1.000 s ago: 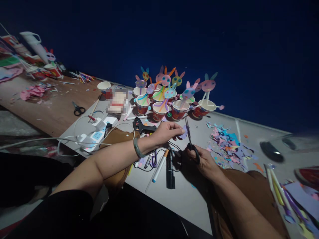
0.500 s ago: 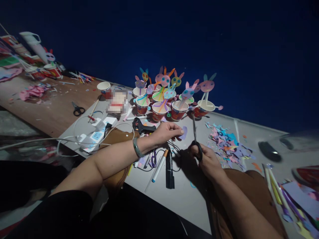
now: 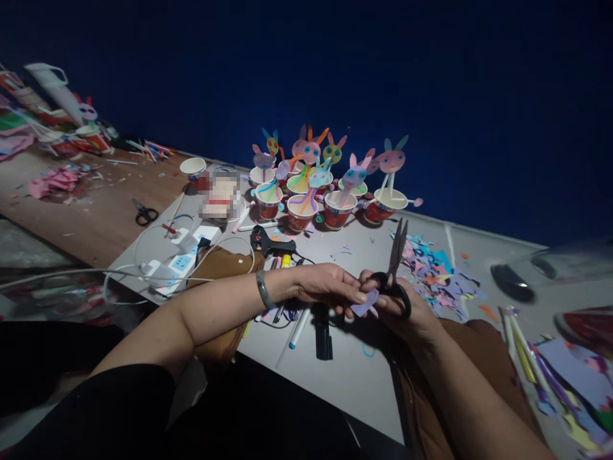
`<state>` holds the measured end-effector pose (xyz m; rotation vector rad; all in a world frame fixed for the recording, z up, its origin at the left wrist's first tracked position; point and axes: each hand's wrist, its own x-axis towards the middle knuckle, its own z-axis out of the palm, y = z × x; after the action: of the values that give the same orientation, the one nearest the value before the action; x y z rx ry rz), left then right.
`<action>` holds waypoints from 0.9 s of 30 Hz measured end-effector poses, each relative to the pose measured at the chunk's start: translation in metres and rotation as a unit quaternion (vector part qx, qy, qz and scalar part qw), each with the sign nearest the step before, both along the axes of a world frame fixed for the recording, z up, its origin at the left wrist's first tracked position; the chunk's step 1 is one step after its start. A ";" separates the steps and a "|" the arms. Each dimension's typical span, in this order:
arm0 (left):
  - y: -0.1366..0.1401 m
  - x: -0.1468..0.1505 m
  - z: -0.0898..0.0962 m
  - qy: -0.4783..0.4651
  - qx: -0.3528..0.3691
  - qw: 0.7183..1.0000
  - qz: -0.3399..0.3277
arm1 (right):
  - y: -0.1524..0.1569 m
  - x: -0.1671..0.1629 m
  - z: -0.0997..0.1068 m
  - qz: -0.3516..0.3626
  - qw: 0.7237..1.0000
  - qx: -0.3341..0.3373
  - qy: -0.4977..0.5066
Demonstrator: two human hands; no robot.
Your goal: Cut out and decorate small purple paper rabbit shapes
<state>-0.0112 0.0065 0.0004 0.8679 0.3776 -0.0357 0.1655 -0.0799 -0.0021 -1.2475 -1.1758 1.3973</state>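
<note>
My left hand pinches a small piece of purple paper between thumb and fingers. Right beside it, my right hand is closed round the black handles of a pair of scissors. The scissor blades point up and away, slightly parted, clear of the paper. The fingertips of both hands meet near the paper; whether the right ones also grip it I cannot tell. Below the hands lie a black marker and a white pen with a blue end.
Paper cups with paper rabbit figures stand at the back. Colourful paper scraps lie to the right, near a black computer mouse. A black glue gun, a power strip with cables and other scissors are leftward.
My left hand has moved right and down with the purple paper. My right hand has turned the scissors, and the two hands have come together. The blades now show a gap.
</note>
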 end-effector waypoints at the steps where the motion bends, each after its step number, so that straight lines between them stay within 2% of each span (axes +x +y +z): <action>1: 0.000 0.000 0.000 0.002 0.001 1.000 -0.002 | 0.000 -0.001 0.000 0.004 1.000 0.002 -0.001; 8: 0.001 -0.001 -0.005 -0.004 0.023 1.000 -0.007 | 0.001 -0.001 -0.002 0.002 0.999 0.031 -0.027; 10: 0.004 -0.001 -0.006 -0.001 0.056 0.998 0.024 | 0.003 0.000 -0.004 -0.016 0.998 0.045 -0.037; 12: 0.007 0.000 -0.007 0.009 0.105 0.991 0.084 | 0.006 0.002 -0.005 -0.049 0.996 0.052 -0.060; 14: 0.010 0.000 -0.008 0.017 0.169 0.976 0.136 | 0.008 0.002 -0.007 -0.081 0.991 0.048 -0.095; 16: 0.013 0.000 -0.009 0.011 0.243 0.957 0.157 | 0.010 0.002 -0.008 -0.093 0.987 0.040 -0.122; 19: 0.013 0.000 -0.011 -0.003 0.344 0.926 0.155 | 0.010 0.000 -0.007 -0.084 0.987 0.036 -0.129; 23: 0.009 -0.002 -0.009 0.027 0.450 0.881 0.146 | 0.008 -0.004 -0.004 -0.083 0.986 0.039 -0.141; 27: 0.006 -0.003 -0.006 0.046 0.518 0.842 0.144 | 0.007 -0.006 -0.003 -0.086 0.983 0.038 -0.155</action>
<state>-0.0147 0.0124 -0.0052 1.8783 0.6280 0.4513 0.1594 -0.0732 -0.0054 -1.5122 -1.2823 1.0480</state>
